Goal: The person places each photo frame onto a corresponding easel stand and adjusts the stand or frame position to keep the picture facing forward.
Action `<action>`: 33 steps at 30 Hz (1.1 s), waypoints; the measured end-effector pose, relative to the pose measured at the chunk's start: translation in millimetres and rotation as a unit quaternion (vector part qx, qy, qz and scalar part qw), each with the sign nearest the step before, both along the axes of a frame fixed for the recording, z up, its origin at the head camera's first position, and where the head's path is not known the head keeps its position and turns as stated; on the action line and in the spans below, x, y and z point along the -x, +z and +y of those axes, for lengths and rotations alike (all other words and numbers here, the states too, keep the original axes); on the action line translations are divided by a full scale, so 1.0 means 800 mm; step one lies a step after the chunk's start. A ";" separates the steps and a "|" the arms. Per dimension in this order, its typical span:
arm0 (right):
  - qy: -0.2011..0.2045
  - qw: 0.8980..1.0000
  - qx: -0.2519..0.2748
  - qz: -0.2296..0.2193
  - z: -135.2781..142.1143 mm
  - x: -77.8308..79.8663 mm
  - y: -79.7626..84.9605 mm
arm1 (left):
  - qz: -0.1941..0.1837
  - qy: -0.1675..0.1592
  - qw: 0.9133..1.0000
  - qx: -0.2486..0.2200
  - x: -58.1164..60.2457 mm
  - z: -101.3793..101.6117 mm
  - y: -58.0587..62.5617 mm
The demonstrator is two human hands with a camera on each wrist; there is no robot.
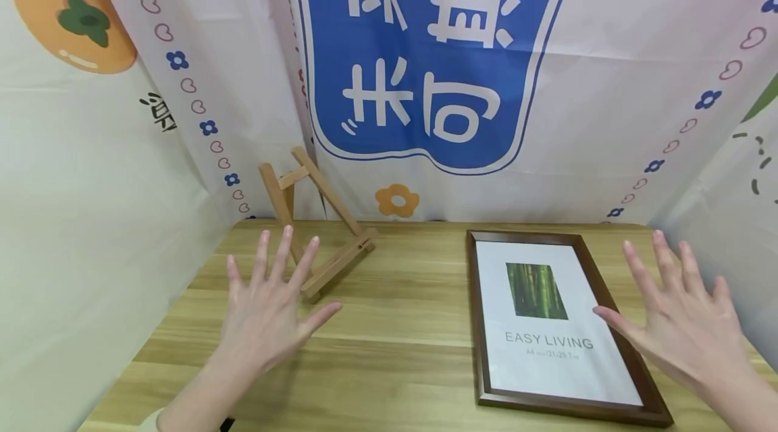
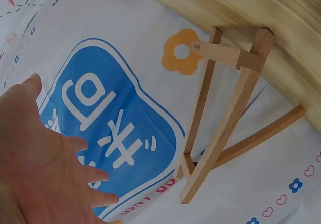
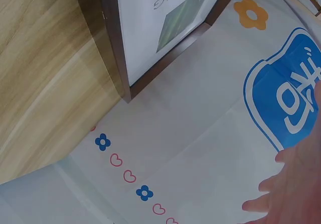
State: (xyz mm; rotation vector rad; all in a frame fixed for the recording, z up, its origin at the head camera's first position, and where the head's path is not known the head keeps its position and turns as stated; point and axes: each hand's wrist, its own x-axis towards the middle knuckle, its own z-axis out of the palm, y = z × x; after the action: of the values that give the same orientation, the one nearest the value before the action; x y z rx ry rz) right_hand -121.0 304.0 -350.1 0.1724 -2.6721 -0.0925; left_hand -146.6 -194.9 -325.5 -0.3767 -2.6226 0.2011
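A small wooden easel stands at the back left of the table, its ledge facing the middle. My left hand is spread in front of it, fingers straight and holding nothing; in the left wrist view the easel shows beside that hand. On the right lies a dark brown picture frame with a white sheet reading "EASY LIVING" and a bamboo picture. My right hand spreads above its right edge, the thumb overlapping the frame in the head view. The right wrist view shows the fingers of this hand straight too.
A wooden table with light grain carries both things. Printed white cloth hangs behind it, with a blue sign shape, and more cloth closes in both sides. The easel's ledge and the frame stand apart across the table.
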 end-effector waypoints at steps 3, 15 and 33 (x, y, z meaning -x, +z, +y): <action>0.001 1.000 -0.001 -0.003 0.002 -0.001 0.004 | 0.000 0.001 1.000 0.002 0.001 0.001 0.001; 0.002 1.000 -0.008 -0.016 0.011 0.001 0.022 | 0.006 -0.001 1.000 0.009 0.003 0.009 0.010; 0.012 0.999 0.013 -0.043 0.015 0.001 0.016 | -0.031 -0.029 0.999 0.001 0.027 0.075 -0.006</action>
State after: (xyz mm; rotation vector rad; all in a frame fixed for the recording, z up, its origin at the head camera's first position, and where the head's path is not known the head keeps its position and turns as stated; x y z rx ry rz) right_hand -122.1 315.6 -337.0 0.2042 -2.7550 -0.0441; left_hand -168.1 -135.2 -330.1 -0.4655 -2.6688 0.1742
